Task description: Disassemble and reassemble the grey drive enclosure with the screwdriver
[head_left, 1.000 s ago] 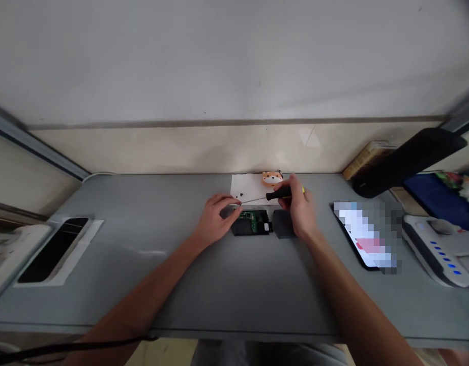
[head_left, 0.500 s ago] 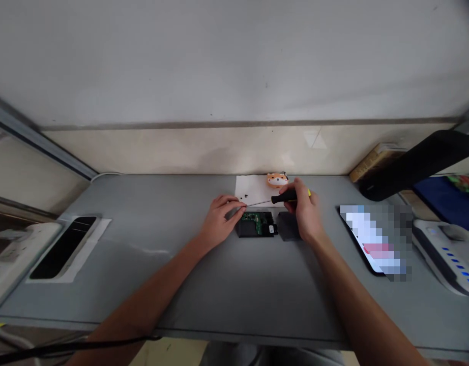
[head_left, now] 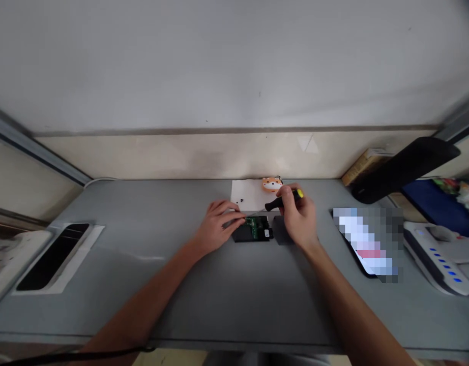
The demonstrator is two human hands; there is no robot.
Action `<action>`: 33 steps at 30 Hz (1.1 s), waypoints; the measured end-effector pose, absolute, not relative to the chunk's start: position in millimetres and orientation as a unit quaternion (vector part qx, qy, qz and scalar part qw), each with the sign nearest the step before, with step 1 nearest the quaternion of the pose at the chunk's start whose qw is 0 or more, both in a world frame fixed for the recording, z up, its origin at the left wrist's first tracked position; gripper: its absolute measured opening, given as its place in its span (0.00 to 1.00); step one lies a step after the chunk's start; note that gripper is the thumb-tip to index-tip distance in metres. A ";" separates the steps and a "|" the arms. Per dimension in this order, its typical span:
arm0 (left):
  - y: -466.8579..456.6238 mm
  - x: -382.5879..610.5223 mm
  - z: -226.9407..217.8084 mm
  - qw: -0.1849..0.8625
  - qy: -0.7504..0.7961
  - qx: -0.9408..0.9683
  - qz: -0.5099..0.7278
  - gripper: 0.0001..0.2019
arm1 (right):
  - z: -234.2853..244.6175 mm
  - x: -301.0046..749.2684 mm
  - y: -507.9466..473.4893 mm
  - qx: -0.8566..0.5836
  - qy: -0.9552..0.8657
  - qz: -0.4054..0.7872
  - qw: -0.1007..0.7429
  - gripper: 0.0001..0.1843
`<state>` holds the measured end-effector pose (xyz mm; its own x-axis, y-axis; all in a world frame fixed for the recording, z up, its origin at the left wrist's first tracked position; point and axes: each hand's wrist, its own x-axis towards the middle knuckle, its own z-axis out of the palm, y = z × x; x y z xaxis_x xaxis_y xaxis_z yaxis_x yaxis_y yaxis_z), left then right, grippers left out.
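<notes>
At the desk's [head_left: 143,203] centre, the right hand [head_left: 297,218] closes firmly around a black-handled screwdriver [head_left: 280,201], its thin steel tip at the green circuit board [head_left: 253,226] in a black plastic case [head_left: 242,236]. The left hand [head_left: 219,227] curls against the case's edge, its grip unclear. Tiny black screws [head_left: 240,202] dot white paper [head_left: 250,195] at 12 o'clock; a grey block [head_left: 281,231] sits at 3 o'clock.

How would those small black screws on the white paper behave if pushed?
The small black screws look tiny, so they are probably very light and a slight brush could scatter them across the white paper. If their bodies are round, they may roll, though they are too small here to see their shape. They would likely be fiddly to pick up.
</notes>
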<state>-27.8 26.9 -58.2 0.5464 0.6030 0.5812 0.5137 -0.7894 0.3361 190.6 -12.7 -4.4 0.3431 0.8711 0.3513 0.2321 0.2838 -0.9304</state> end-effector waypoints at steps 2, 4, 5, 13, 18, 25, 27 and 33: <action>27.6 -30.6 -55.0 0.062 0.333 0.885 0.319 0.13 | -8.0 190.4 -12.6 -0.556 -0.512 0.251 0.605 0.23; 28.6 -32.8 -52.8 0.066 0.351 0.886 0.297 0.16 | -11.2 189.6 -12.2 -0.573 -0.515 0.239 0.590 0.22; 28.9 -33.4 -52.2 0.069 0.355 0.885 0.293 0.17 | -12.5 188.9 -11.8 -0.580 -0.518 0.232 0.585 0.22; 27.3 -31.4 -51.8 0.088 0.363 0.894 0.248 0.19 | -17.6 186.1 -8.9 -0.594 -0.518 0.242 0.566 0.22; 28.2 -30.3 -53.4 0.118 0.353 0.901 0.221 0.18 | -19.0 185.7 -7.8 -0.595 -0.518 0.237 0.567 0.22; 28.9 -31.2 -54.6 0.122 0.342 0.903 0.231 0.17 | -23.0 187.1 -6.3 -0.588 -0.511 0.243 0.578 0.22; 28.8 -31.2 -55.0 0.117 0.338 0.905 0.232 0.17 | -24.0 187.6 -6.0 -0.587 -0.508 0.246 0.580 0.22; 27.8 -30.4 -53.7 0.113 0.340 0.907 0.222 0.18 | -21.8 186.9 -5.9 -0.590 -0.502 0.244 0.583 0.23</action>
<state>-30.4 27.8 -53.7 0.6693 0.6675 0.3262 0.5668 -0.7426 0.3566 186.9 -5.9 -21.8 0.3763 0.8772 0.2980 0.3089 0.1844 -0.9330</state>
